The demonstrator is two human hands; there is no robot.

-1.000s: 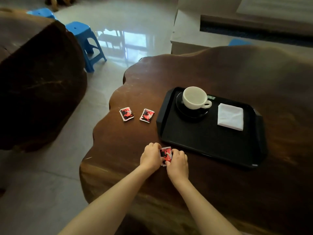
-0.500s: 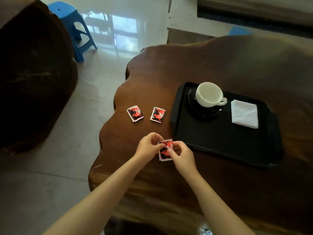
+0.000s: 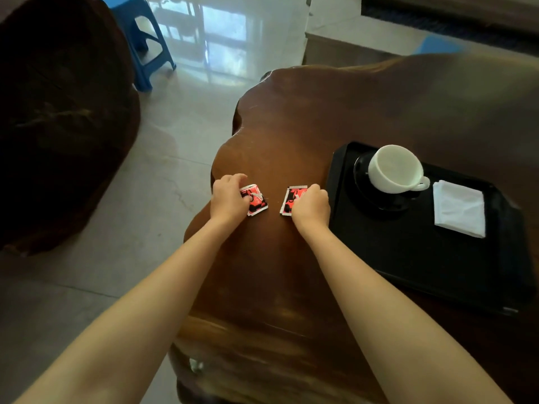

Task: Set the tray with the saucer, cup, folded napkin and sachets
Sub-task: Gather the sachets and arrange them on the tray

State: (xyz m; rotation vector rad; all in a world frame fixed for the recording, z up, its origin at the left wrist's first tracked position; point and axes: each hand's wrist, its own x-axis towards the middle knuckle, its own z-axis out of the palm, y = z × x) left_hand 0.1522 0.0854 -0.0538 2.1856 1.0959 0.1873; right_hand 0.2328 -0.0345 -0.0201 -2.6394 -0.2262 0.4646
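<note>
A black tray (image 3: 408, 258) lies on the right of the brown wooden table (image 3: 306, 118). On its far left corner a white cup (image 3: 393, 167) sits on a black saucer (image 3: 361, 174), and a white folded napkin (image 3: 459, 208) lies to their right. Left of the tray, two red-and-black sachets rest on the table. My left hand (image 3: 229, 199) is closed over the left sachet (image 3: 257, 200), which bends upward. My right hand (image 3: 310, 207) grips the right sachet (image 3: 291, 197) beside the tray's left rim. A third sachet is not visible.
The table's wavy left edge runs just past my left hand, with glossy tiled floor beyond. A large dark wooden block (image 3: 58, 126) stands at the left and a blue plastic stool (image 3: 143, 45) behind it. A low platform lies at the back right.
Both hands left the spot near the table's front where they held one sachet together. They spread apart and reached forward, each now closed on one of the two farther sachets.
</note>
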